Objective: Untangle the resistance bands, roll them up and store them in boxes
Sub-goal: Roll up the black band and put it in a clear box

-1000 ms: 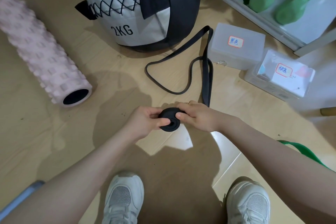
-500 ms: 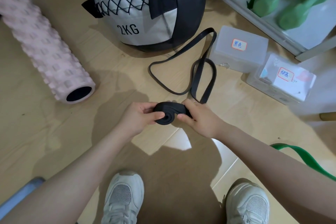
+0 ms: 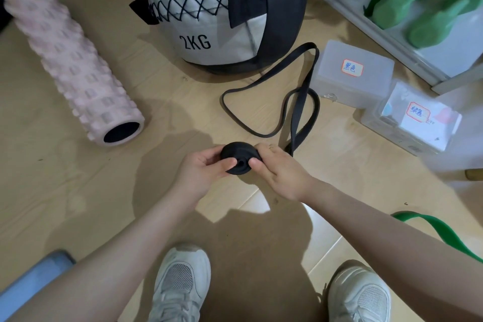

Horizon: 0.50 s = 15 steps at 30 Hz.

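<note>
A black resistance band is partly wound into a tight roll (image 3: 236, 155), held between my left hand (image 3: 202, 168) and my right hand (image 3: 278, 168) above the wooden floor. Both thumbs press near the roll's centre hole. The band's loose tail (image 3: 295, 102) trails from behind my right hand and lies in loops on the floor toward the boxes. Two translucent plastic boxes with red-edged labels sit at the right: the nearer-to-ball box (image 3: 352, 73) and a second box (image 3: 413, 123). A green resistance band (image 3: 439, 232) lies at the right edge, partly hidden by my right forearm.
A grey and black 2KG medicine ball (image 3: 224, 8) stands beyond the band. A pink foam roller (image 3: 70, 65) lies at the left. Green dumbbells (image 3: 428, 5) rest on a white shelf at the top right. My white shoes (image 3: 183, 285) are below my arms.
The roll has been turned another wrap between my hands, from a flattened fold back to a round roll. The loose loop on the floor has shortened and shifted toward my right hand.
</note>
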Tool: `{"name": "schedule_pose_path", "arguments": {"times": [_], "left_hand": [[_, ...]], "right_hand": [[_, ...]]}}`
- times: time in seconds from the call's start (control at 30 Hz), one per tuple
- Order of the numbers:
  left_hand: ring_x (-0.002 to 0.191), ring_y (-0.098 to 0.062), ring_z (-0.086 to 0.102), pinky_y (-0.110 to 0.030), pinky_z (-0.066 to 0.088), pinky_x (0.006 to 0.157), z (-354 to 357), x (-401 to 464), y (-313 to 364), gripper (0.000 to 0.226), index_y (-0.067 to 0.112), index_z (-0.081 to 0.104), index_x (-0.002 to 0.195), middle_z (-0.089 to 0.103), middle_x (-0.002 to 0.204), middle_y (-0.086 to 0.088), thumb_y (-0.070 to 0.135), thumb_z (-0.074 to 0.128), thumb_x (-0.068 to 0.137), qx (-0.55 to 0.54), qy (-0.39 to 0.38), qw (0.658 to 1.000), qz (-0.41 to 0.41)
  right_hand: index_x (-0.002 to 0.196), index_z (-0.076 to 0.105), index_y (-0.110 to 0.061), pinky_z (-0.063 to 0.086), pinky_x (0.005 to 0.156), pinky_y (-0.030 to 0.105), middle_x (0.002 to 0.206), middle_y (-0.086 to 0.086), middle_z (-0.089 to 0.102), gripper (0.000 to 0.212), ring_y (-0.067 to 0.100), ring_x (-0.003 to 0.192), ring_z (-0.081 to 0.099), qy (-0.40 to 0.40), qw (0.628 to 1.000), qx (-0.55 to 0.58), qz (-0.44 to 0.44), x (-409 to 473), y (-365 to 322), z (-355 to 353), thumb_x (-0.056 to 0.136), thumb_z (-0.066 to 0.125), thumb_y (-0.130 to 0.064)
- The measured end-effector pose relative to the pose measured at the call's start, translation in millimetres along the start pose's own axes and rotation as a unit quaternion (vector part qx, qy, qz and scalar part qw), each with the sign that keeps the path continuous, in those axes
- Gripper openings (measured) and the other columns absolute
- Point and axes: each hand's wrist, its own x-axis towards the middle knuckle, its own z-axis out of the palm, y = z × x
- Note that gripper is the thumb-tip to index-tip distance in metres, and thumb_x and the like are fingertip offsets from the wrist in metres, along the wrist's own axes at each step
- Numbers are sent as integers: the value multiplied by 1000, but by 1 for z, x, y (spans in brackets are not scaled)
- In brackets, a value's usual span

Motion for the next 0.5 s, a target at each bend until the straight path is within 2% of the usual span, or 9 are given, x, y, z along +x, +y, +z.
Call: {"name": "schedule_pose_path", "arguments": {"times": [0.07, 0.13, 0.23, 0.3, 0.37, 0.43, 0.5], "left_hand": [[83, -8, 70, -17, 55, 72, 5, -2, 0, 19, 21, 68, 91, 74, 83, 7, 4, 61, 84, -57, 28, 998, -17], [87, -11, 70, -18, 55, 72, 10, -3, 0, 17, 19, 68, 93, 74, 90, 3, 7, 60, 86, -109, 39, 993, -34], [92, -14, 69, -18, 55, 74, 9, -4, -2, 16, 16, 67, 97, 73, 98, -3, 8, 58, 88, -150, 25, 987, -60], [94, -16, 69, -21, 55, 78, 3, -4, -5, 16, 15, 66, 99, 71, 103, -7, 8, 59, 87, -121, 9, 990, -79], [94, -16, 68, -23, 55, 81, -4, -1, -6, 12, 13, 64, 94, 68, 104, -7, 6, 60, 86, -65, -27, 993, -93], [92, -15, 67, -23, 55, 81, -8, 0, -6, 9, 11, 57, 86, 66, 98, -3, 3, 60, 85, -10, -87, 991, -97], [93, -15, 65, -24, 54, 81, -9, 0, -5, 11, 10, 53, 85, 66, 94, 0, 2, 59, 85, 20, -130, 987, -93]], "right_hand": [[96, 44, -11, 42, 77, 36, 87, 7, 54, 45, 21, 82, 49, 18, 998, 60, 14, 2, -10, 0, 92, 26, -51], [107, 43, -5, 45, 74, 37, 86, 7, 57, 40, 22, 78, 55, 14, 994, 103, 41, 5, -18, -2, 97, 34, -42], [114, 42, -4, 46, 72, 37, 88, 8, 60, 36, 23, 78, 57, 9, 994, 97, 45, 7, -24, -4, 97, 37, -36], [106, 41, -8, 43, 64, 31, 83, 6, 59, 31, 20, 73, 55, -8, 998, 47, 32, 4, -22, -4, 96, 36, -37], [94, 36, -12, 31, 52, 23, 67, -3, 48, 26, 11, 59, 45, -43, 999, -7, 29, 0, -16, -3, 96, 38, -37], [91, 36, -11, 28, 53, 27, 64, -2, 46, 27, 12, 58, 44, -76, 996, -7, 44, -5, -12, -3, 96, 40, -37], [96, 40, -8, 37, 62, 33, 75, 8, 56, 28, 22, 68, 51, -91, 994, 35, 56, -8, -10, -2, 96, 42, -36]]}}
